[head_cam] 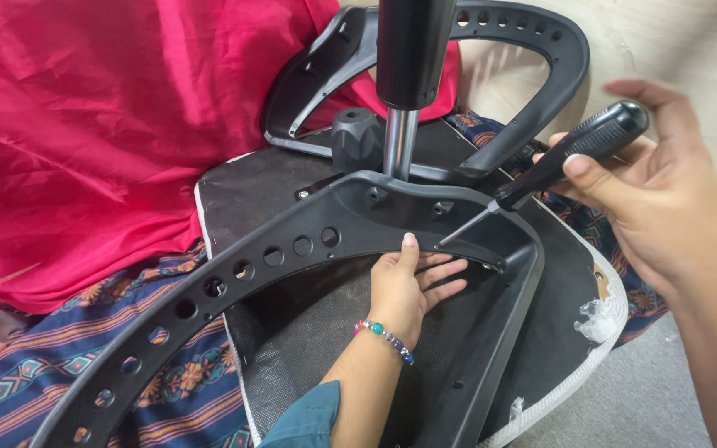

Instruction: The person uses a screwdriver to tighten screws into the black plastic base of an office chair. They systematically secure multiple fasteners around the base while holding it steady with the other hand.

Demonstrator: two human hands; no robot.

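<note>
Right hand (665, 199) grips screwdriver (553, 162); left hand (404, 286) braces armrest (292, 249)

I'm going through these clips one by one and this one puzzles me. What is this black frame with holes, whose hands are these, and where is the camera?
There is one picture, from a camera worn on a person's head, looking down at their own bare hands. In front lies an office chair turned upside down: you see the underside of the seat, two black plastic armrests with round holes, the near armrest and the far armrest, a knob, and the metal post pointing up. The left hand, with a bead bracelet, presses against the near armrest. The right hand holds a screwdriver, its tip at the armrest. Underneath lie a red cloth and a patterned cloth.
</note>
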